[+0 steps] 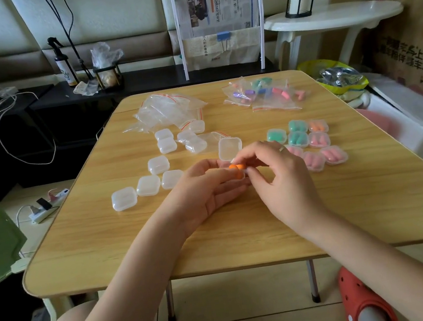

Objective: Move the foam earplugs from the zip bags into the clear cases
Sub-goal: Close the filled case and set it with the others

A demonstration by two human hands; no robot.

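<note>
**Two orange plugs going into an open case**

Two hands meet mid-table over the light wooden folding table (108, 245). Left hand (203, 188) lies palm up, fingers curled round the base of a small clear plastic case (229, 149) whose lid stands open behind the fingertips. Right hand (274, 170) comes in from the right, thumb and forefinger pinched on the pair of orange foam earplugs (236, 168), which sit at the case mouth; how far in they sit is hidden by fingers.

To do this step well, judged from here: keep the base steady in the left hand, lay both plugs side by side lengthwise so nothing sticks above the rim, then fold the lid down and press until it latches. Foam springs back, so squash lightly before closing.

Just left, the empty frosted-clear cases (148, 185) sit closed in a loose group. Just right, the filled cases with green, pink and orange plugs (308, 144) are grouped together. Farther back left, the heap of empty clear zip bags with red strips (170, 109). Far right, the zip bags still holding coloured earplugs (268, 92), so plenty is left to do.
</note>
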